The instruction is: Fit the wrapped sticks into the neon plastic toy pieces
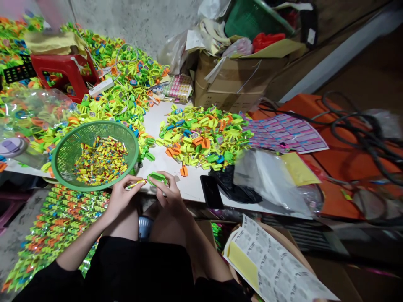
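Observation:
My left hand (124,196) pinches a small yellow-and-red wrapped tube (137,183), held level between thumb and fingertips. Close to its right end, my right hand (170,191) grips a green plastic piece (156,179) with a hollow, boat-like shape. Whether the tube touches the green piece I cannot tell. Just left of my hands stands a round green mesh basket (134,157) with many similar small tubes (102,161) in it. A heap of green, yellow, orange and blue plastic pieces (210,136) lies on the white table (154,121) beyond my right hand.
A black phone (211,191) lies at the table's front edge beside clear plastic bags (267,180). Behind are a cardboard box (233,82), a red stool (63,67) and a larger heap (126,92). Printed sheets (273,260) stick up at lower right; bagged pieces (63,230) cover the floor left.

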The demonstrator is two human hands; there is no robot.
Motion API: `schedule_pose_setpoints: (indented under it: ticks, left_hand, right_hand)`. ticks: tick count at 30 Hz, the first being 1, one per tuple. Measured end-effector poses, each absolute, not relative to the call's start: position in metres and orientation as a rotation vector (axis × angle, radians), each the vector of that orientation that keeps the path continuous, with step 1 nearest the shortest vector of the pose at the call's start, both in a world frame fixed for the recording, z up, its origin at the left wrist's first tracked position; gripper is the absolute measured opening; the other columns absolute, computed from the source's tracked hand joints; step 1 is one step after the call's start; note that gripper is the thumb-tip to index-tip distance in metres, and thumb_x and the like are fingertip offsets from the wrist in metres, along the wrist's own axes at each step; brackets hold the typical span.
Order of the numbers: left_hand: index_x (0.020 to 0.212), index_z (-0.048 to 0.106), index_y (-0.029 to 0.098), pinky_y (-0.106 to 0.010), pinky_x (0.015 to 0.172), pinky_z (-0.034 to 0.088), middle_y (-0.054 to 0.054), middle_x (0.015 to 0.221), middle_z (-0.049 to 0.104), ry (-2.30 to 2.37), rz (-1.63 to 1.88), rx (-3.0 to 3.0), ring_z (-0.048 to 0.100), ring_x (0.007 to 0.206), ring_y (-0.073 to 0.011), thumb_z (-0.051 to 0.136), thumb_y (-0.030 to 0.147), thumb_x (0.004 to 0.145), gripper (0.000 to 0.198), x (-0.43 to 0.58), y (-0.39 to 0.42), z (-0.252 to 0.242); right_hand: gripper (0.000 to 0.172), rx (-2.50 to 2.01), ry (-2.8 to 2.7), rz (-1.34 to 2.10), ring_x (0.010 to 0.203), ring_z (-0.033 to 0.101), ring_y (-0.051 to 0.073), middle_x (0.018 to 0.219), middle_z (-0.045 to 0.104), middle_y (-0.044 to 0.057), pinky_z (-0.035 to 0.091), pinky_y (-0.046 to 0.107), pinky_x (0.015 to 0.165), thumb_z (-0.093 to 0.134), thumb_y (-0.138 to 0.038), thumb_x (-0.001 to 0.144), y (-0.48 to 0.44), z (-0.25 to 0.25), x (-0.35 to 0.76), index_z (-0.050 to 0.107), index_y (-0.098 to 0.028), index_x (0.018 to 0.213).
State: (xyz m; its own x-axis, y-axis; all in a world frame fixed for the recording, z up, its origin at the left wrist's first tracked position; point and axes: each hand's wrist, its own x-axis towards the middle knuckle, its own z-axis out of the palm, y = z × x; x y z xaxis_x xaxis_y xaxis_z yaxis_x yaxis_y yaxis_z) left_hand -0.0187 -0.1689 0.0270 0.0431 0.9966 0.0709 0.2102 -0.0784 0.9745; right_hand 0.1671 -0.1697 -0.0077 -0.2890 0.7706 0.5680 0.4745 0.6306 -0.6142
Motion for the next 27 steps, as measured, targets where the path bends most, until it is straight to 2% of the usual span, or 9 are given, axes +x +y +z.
schedule_pose_setpoints:
  ticks: [7, 13, 18, 27]
  left_hand:
    - [0.085, 0.069, 0.016, -0.031, 0.081, 0.052, -0.005, 0.086, 0.072, 1.310, 1.135, 1.424, 0.066, 0.085, -0.0200, 0.070, 0.041, 0.075, 0.026, -0.018, -0.168, 0.025]
    - [0.083, 0.069, 0.015, -0.028, 0.070, 0.054, -0.005, 0.082, 0.071, 1.232, 1.115, 1.279, 0.066, 0.075, -0.0181, 0.071, 0.043, 0.073, 0.030, -0.013, -0.168, 0.019]
    - [0.088, 0.070, 0.015, -0.029, 0.077, 0.054, -0.005, 0.088, 0.073, 1.248, 1.085, 1.357, 0.067, 0.082, -0.0194, 0.069, 0.042, 0.075, 0.030, -0.010, -0.171, 0.009]
    - [0.091, 0.070, 0.018, -0.027, 0.080, 0.051, -0.004, 0.091, 0.074, 1.296, 1.018, 1.511, 0.067, 0.087, -0.0192, 0.062, 0.041, 0.083, 0.026, -0.002, -0.188, 0.002]
  right_hand:
    - [0.049, -0.984, -2.001, 0.365, 0.119, 0.051, 0.022, 0.129, 0.044, 0.010, 0.052, 0.038, 0.096, 0.043, -0.009, 0.087, -0.170, -0.005, 0.166, 0.053, -0.029, 0.131]
    - [0.034, -0.985, -2.024, 0.319, 0.118, 0.054, 0.024, 0.127, 0.053, 0.013, 0.050, 0.038, 0.099, 0.053, -0.020, 0.089, -0.165, -0.003, 0.164, 0.057, -0.021, 0.123]
    - [0.027, -0.897, -2.091, 0.388, 0.107, 0.061, 0.022, 0.116, 0.063, 0.010, 0.052, 0.038, 0.094, 0.053, -0.024, 0.091, -0.158, -0.002, 0.174, 0.061, -0.022, 0.117]
    - [0.023, -0.880, -2.148, 0.382, 0.102, 0.064, 0.021, 0.108, 0.067, 0.009, 0.055, 0.036, 0.087, 0.053, -0.022, 0.090, -0.168, -0.005, 0.184, 0.061, -0.022, 0.112]
